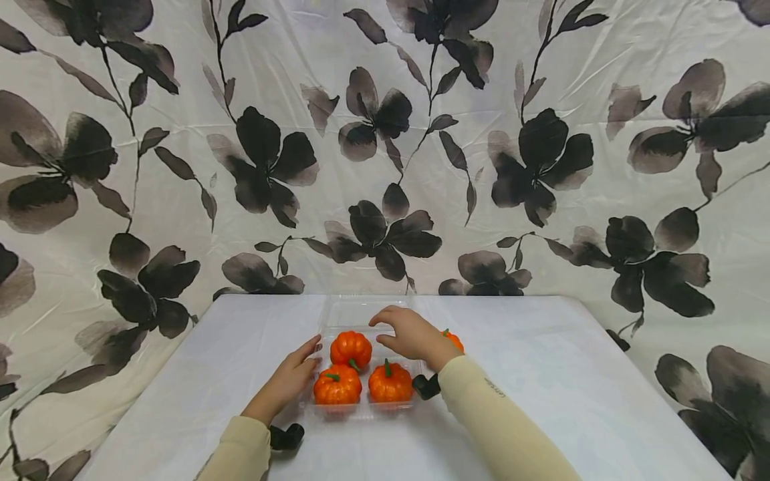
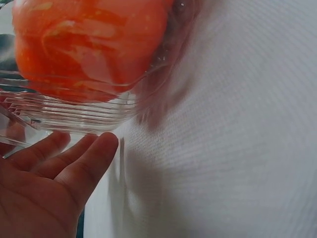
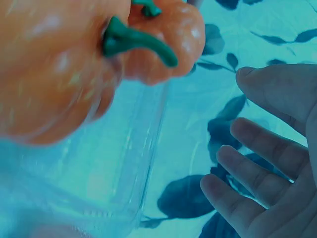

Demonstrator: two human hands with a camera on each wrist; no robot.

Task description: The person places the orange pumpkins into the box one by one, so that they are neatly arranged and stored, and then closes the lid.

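At the left, my left hand was open, its fingers extended along the left wall of the clear plastic container; whether the fingertips touched this wall, I could not tell. The container stood on the white table with its lid opened to the far side, so that together their long axis ran away from me. Inside, the front left pumpkin was sitting with its green stem pointing left. Just behind it, the rear left pumpkin had its stem towards me and a little to the right. To the right of these, the front right pumpkin had its stem pointing up and away from me. Above the rear right part of the container was my right hand, its fingers loosely bent, thumb apart, holding nothing. Rightmost was the fourth pumpkin, partly hidden behind my right wrist, its stem upward.
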